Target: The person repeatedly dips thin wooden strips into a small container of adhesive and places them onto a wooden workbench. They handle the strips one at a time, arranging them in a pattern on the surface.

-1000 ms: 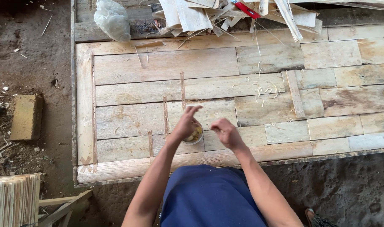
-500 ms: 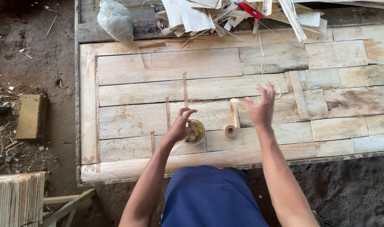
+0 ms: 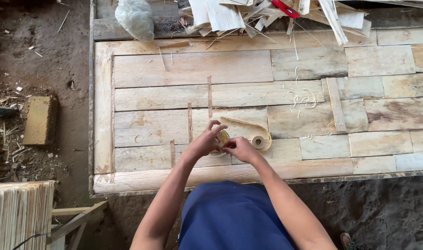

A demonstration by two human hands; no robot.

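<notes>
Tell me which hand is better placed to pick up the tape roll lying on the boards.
Right. The right hand sits just beside the tape roll with nothing between them. The left hand is over the small cup, farther from the roll.

A workbench point(image 3: 183, 69) of pale patched boards is set on a dark earth floor point(image 3: 40, 51). Offcuts point(image 3: 267, 14) are heaped at its far edge. What may be a brick point(image 3: 40, 120) is seen left.
</notes>
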